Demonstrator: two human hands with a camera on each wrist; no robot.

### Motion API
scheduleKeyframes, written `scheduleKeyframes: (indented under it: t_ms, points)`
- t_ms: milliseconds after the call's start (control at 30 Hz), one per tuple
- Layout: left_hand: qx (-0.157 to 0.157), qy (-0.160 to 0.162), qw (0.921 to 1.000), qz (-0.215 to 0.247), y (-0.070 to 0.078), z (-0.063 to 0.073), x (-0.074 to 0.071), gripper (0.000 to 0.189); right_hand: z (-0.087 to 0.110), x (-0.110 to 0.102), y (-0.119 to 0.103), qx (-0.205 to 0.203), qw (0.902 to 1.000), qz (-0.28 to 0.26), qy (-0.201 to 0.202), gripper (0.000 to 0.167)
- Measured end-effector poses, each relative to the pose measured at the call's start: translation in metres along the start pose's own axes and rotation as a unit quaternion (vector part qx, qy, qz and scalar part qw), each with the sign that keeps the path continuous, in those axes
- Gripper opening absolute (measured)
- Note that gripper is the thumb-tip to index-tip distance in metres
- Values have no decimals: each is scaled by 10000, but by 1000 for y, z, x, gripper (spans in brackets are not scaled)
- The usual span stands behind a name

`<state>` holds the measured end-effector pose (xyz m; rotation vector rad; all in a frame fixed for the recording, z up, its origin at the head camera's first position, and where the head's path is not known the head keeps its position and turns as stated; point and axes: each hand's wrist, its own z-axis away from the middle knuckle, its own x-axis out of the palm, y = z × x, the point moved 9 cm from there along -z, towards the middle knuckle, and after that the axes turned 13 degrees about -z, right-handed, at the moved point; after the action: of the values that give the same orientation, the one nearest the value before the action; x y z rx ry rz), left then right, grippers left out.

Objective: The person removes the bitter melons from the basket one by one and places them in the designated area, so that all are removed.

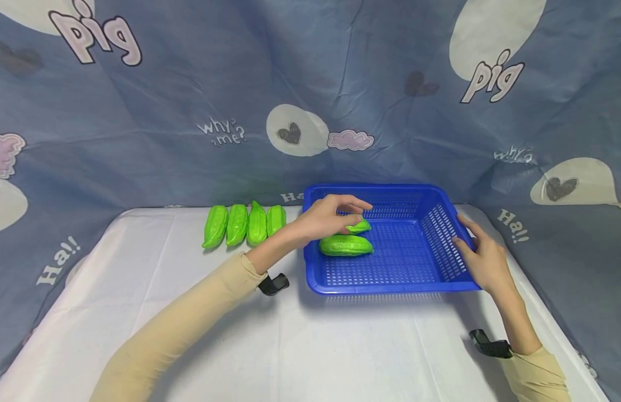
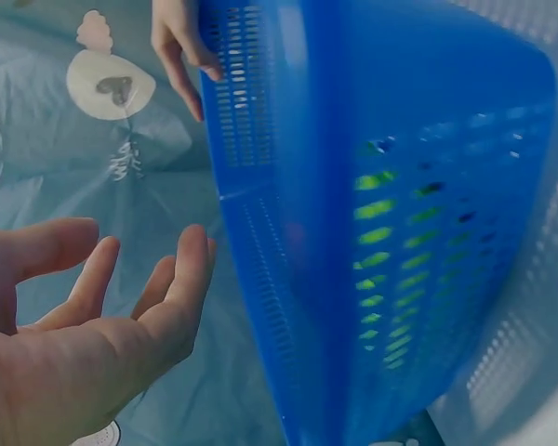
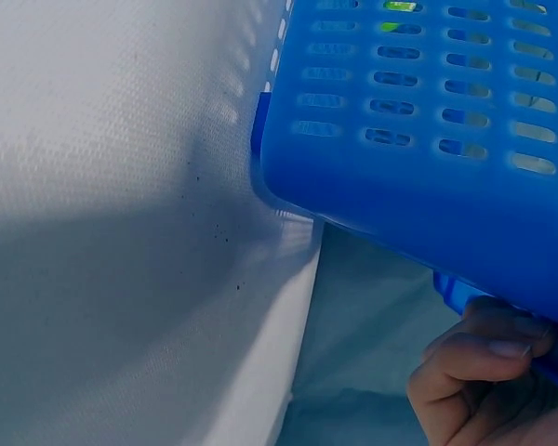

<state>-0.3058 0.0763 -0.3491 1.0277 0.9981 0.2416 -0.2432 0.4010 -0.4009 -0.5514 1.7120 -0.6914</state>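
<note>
My right hand (image 1: 486, 259) grips the right rim of a blue plastic basket (image 1: 391, 288), thumb on the inner side. The right wrist view shows its curled fingers (image 3: 474, 362) at the rim, below the slotted wall. Over the basket's left end is my left hand (image 1: 328, 218), fingers loosely bent and parted. In the left wrist view that hand (image 2: 102, 325) has nothing between its fingers. Inside the basket lies a glossy green bitter melon (image 1: 345, 245), pointed end to the right. A second bitter melon (image 1: 359, 226) behind it is partly hidden by the left hand.
Several more green bitter melons (image 1: 237, 225) lie side by side on the white-covered table (image 1: 340, 346), left of the basket. A blue printed cloth (image 1: 190, 100) hangs behind the table. Each wrist wears a black strap (image 1: 273, 285).
</note>
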Motion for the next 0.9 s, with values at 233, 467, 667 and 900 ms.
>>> scheduleKeyframes:
  t_ms: [233, 467, 667, 900]
  points:
    - [-94, -129, 9948, 1005, 12, -14, -8, 36, -1, 0, -1, -27, 10000, -12, 29, 57]
    - [-20, 103, 9902, 1394, 22, -30, -15, 40, -1, -1, -1, -9, 10000, -8, 35, 57]
    - [253, 412, 9905, 1289, 32, -38, -17, 38, -3, -1, 0, -40, 10000, 19, 56, 57]
    - [256, 522, 9926, 1064, 40, -50, -13, 36, -3, -1, 1, -36, 10000, -3, 31, 58]
